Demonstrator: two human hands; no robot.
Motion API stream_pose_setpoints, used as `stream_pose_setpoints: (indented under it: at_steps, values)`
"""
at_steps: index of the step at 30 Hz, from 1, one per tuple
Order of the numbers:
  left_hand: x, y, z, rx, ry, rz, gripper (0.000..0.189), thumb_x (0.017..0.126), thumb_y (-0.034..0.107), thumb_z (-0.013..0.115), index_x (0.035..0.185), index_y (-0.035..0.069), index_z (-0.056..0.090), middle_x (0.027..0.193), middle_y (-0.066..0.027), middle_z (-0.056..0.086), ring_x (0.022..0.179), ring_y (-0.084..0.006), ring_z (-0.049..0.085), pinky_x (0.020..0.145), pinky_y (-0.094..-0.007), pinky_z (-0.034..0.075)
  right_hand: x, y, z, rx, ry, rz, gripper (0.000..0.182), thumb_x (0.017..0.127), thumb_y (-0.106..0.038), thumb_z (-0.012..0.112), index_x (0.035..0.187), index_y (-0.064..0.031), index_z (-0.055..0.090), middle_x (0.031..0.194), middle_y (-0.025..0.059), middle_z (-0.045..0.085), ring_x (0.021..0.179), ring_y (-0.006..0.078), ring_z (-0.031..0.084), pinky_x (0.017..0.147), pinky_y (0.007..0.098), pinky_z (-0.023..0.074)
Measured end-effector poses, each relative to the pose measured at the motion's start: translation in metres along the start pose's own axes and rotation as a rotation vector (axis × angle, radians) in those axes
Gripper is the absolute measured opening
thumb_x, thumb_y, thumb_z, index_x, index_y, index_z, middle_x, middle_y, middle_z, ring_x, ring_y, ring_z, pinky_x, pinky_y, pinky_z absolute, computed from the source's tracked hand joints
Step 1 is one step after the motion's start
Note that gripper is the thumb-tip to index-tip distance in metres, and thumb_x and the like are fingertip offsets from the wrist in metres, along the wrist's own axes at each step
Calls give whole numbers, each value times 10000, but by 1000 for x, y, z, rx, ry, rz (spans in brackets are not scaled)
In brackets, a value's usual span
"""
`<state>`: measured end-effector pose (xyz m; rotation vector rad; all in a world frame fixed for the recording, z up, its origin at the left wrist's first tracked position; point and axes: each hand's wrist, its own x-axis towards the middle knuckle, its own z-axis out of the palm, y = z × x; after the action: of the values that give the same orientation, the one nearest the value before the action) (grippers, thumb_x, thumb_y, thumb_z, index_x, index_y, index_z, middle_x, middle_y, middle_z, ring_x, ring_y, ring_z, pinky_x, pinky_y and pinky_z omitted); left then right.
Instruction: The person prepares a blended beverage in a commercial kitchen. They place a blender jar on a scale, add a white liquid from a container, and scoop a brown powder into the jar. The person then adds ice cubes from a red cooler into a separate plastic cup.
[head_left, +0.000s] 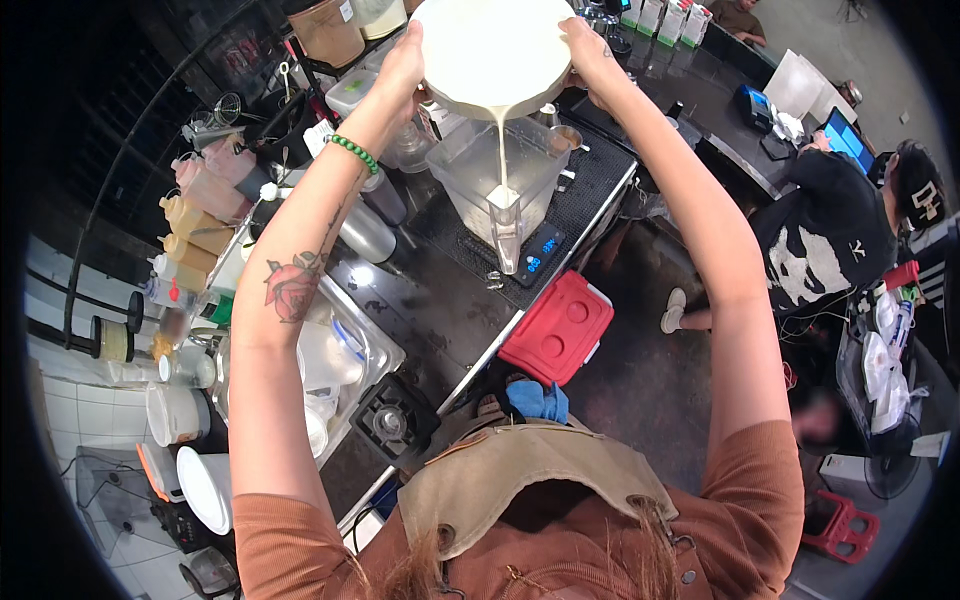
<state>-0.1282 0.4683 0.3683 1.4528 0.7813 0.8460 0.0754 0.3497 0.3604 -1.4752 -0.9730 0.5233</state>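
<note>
Both my hands hold up a wide round container of pale cream liquid (495, 52), tilted towards me. My left hand (409, 71) grips its left side and my right hand (589, 60) its right side. A thin stream falls from its near rim into a clear square blender jar (465, 172), whose handle (508, 240) points towards me. Some pale liquid shows inside the jar. Beside the handle, a black digital scale (541, 255) with a lit blue display is partly hidden by the jar. A black ribbed mat (596, 176) lies beneath them.
A metal canister (367, 229) and squeeze bottles (196, 225) are at the left. Nearer me are a sink (390, 352) holding containers and a black blender base (394, 420). A red cooler box (559, 330) sits below the counter edge. A person in black (832, 217) is at the right.
</note>
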Motion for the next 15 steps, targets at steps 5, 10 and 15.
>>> stream_pose_setpoints:
  at_steps: [5, 10, 15]
  values:
    - [1, 1, -1, 11, -40, 22, 540, 1008, 511, 252, 1347, 122, 411, 1159, -78, 580, 970, -220, 557, 665, -410, 443, 1, 0, -1, 4, -1, 38, 481, 909, -409, 374, 1201, -51, 506, 1034, 103, 586, 903, 195, 561, 687, 371, 488]
    - [-4, 12, 2, -16, -6, -65, 586, 1006, 506, 311, 1367, 60, 428, 1306, -105, 554, 1205, -260, 522, 963, -523, 411, 8, 3, -5, 16, -17, 57, 490, 900, -421, 386, 1174, -37, 518, 995, 93, 586, 855, 182, 552, 659, 355, 482]
    - [-10, 20, 3, -9, -11, -103, 590, 1008, 506, 303, 1382, 62, 411, 1342, -103, 523, 1240, -261, 491, 983, -520, 397, -7, -13, 1, 57, 22, 68, 496, 891, -426, 406, 1133, -13, 535, 916, 80, 575, 790, 168, 539, 634, 333, 470]
